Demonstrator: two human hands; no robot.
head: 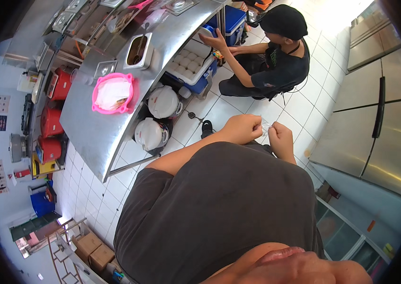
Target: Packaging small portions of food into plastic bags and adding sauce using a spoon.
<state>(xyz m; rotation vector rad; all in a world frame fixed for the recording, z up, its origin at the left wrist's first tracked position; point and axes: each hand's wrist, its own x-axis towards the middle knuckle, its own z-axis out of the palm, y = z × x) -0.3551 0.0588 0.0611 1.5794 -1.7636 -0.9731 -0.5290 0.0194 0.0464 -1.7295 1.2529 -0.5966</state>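
In front of my chest my left hand [243,127] and my right hand [281,136] are held close together, fingers curled in. Between them stretches a small piece of clear, crinkled plastic [265,125], pinched at both sides. Whether it is a bag or a glove cannot be told. Beyond my left forearm two white-lidded pots [165,102] stand on the floor beneath a steel worktable [90,142]. On the tabletop lies a pink-rimmed basket [96,93] with a white, flat content in it.
A co-worker [282,67] in dark clothes crouches beside a blue cooler box [200,81] holding several white round pieces [187,63]. A steel container with a ladle [147,58] stands on the worktable. Steel refrigerator doors [356,131] rise at the right. Cardboard boxes [94,248] sit at lower left.
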